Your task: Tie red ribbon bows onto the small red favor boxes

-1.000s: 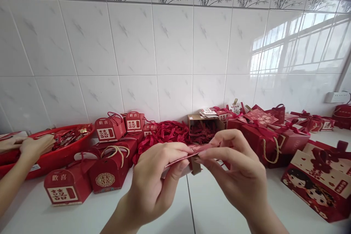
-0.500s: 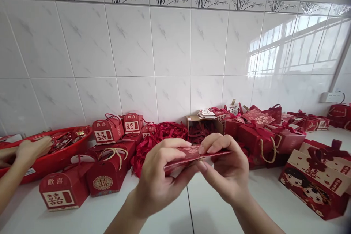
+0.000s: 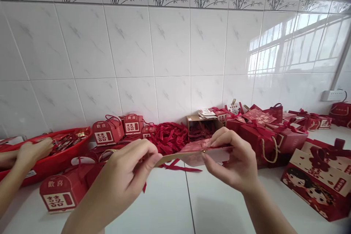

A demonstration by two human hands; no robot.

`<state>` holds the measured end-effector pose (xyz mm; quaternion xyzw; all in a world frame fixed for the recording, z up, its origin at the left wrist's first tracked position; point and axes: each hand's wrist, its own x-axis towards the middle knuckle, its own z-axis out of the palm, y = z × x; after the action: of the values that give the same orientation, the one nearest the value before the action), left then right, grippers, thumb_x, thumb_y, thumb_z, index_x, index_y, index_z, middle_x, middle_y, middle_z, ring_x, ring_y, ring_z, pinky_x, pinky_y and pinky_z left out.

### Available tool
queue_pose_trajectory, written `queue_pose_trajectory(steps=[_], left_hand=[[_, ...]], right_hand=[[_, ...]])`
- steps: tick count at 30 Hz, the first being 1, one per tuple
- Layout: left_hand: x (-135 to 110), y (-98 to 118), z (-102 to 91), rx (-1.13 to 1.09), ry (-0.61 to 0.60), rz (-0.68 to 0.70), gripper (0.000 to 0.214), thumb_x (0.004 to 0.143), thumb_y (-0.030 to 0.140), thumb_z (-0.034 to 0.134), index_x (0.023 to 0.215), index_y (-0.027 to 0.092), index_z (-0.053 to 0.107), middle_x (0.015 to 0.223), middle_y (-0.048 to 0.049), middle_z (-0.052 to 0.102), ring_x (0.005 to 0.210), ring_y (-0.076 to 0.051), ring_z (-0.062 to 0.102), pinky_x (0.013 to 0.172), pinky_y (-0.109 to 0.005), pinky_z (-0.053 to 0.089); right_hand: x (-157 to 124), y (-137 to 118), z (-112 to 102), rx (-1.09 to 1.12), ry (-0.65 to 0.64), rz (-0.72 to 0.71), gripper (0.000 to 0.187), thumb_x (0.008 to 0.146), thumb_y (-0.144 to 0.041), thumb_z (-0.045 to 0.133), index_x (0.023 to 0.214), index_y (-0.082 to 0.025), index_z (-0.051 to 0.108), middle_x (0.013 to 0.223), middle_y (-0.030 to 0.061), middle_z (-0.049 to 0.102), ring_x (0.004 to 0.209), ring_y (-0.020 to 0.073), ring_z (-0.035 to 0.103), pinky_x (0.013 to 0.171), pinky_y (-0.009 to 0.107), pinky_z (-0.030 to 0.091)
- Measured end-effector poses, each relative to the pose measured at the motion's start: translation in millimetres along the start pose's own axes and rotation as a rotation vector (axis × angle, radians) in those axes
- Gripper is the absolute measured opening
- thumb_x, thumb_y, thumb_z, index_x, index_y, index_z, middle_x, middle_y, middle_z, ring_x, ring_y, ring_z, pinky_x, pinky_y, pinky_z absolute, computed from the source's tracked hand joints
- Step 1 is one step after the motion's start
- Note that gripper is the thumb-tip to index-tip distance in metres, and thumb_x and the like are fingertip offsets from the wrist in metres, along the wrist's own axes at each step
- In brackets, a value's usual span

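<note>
Both my hands hold a flat, unfolded red gift box blank (image 3: 195, 150) level above the white counter (image 3: 170, 208), its brown inner side showing along the near edge. My left hand (image 3: 128, 175) pinches its left end between thumb and fingers. My right hand (image 3: 233, 161) grips the right end, fingers curled over the top. Behind the blank lies a heap of red ribbons (image 3: 170, 137).
Assembled red gift boxes (image 3: 59, 190) stand at the left and more (image 3: 268, 131) at the right, with a large illustrated box (image 3: 318, 179) at the far right. Another person's hand (image 3: 33, 151) reaches into a red tray (image 3: 55, 157) of sweets. A small cardboard box (image 3: 201, 126) sits by the tiled wall.
My left hand has slid leftward along the blank, spreading it wider. A red ribbon now shows on the counter beneath it. The other person's hand stays at the tray.
</note>
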<state>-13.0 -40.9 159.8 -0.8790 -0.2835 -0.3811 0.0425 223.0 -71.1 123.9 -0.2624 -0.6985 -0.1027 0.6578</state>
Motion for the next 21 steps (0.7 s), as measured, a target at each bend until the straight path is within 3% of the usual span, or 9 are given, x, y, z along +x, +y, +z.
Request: queue_pose_trajectory(steps=[4, 7, 8, 12, 15, 17, 21], left_hand=[[-4.3, 6.0, -7.7, -0.069, 0.257, 0.097, 0.013, 0.088, 0.017, 0.051, 0.076, 0.022, 0.054, 0.053, 0.0084, 0.054, 0.041, -0.005, 0.047, 0.043, -0.016, 0.039], [-7.3, 1.6, -12.0, -0.226, 0.412, 0.175, 0.011, 0.079, 0.012, 0.065, 0.082, 0.021, 0.058, 0.060, 0.0069, 0.058, 0.042, -0.005, 0.051, 0.038, -0.015, 0.040], [-8.4, -2.2, -13.9, -0.318, 0.408, 0.191, 0.015, 0.076, 0.010, 0.067, 0.085, 0.020, 0.059, 0.062, 0.0057, 0.060, 0.044, -0.006, 0.054, 0.038, -0.015, 0.042], [-11.4, -17.7, -20.5, -0.668, 0.196, 0.218, 0.028, 0.076, 0.001, 0.063, 0.096, 0.020, 0.059, 0.073, 0.0005, 0.066, 0.057, -0.013, 0.065, 0.046, -0.021, 0.053], [-9.3, -18.9, -18.8, -0.849, 0.207, 0.253, 0.035, 0.080, 0.000, 0.059, 0.104, 0.025, 0.052, 0.079, 0.0009, 0.068, 0.062, -0.014, 0.066, 0.047, -0.023, 0.054], [-5.5, -14.1, -13.4, -0.905, 0.187, 0.273, 0.029, 0.083, 0.002, 0.057, 0.101, 0.025, 0.052, 0.080, 0.0014, 0.068, 0.063, -0.013, 0.064, 0.048, -0.022, 0.054], [3.7, -1.2, 4.2, -0.837, 0.032, 0.240, 0.014, 0.084, 0.007, 0.060, 0.088, 0.020, 0.060, 0.075, -0.0009, 0.065, 0.066, -0.012, 0.062, 0.055, -0.022, 0.053]], right_hand=[[-2.2, -0.4, -0.4, 0.012, -0.191, 0.042, 0.026, 0.068, -0.015, 0.071, 0.077, -0.022, 0.047, 0.070, -0.0001, 0.055, 0.062, 0.0146, 0.048, 0.054, 0.029, 0.038], [-2.8, -2.6, 1.5, 0.026, -0.245, 0.010, 0.028, 0.066, -0.014, 0.071, 0.076, -0.022, 0.046, 0.069, -0.0005, 0.056, 0.062, 0.0147, 0.050, 0.055, 0.029, 0.038], [-2.5, -3.2, 1.5, 0.031, -0.247, 0.001, 0.029, 0.065, -0.014, 0.071, 0.075, -0.021, 0.046, 0.068, -0.0007, 0.056, 0.062, 0.0146, 0.050, 0.055, 0.029, 0.038], [-0.8, -4.7, -2.3, 0.049, -0.227, 0.008, 0.028, 0.065, -0.012, 0.072, 0.076, -0.021, 0.048, 0.069, -0.0003, 0.057, 0.062, 0.0146, 0.051, 0.055, 0.029, 0.039], [-0.2, -5.5, -4.3, 0.072, -0.211, 0.003, 0.028, 0.064, -0.010, 0.071, 0.077, -0.021, 0.048, 0.069, -0.0005, 0.057, 0.061, 0.0141, 0.051, 0.055, 0.029, 0.040], [-0.2, -6.3, -3.6, 0.089, -0.209, -0.012, 0.029, 0.064, -0.008, 0.071, 0.077, -0.021, 0.048, 0.069, -0.0005, 0.057, 0.061, 0.0142, 0.051, 0.054, 0.030, 0.040], [-0.9, -9.5, -0.4, 0.109, -0.227, -0.051, 0.029, 0.064, -0.007, 0.070, 0.080, -0.020, 0.050, 0.069, 0.0001, 0.056, 0.062, 0.0148, 0.051, 0.056, 0.032, 0.042]])
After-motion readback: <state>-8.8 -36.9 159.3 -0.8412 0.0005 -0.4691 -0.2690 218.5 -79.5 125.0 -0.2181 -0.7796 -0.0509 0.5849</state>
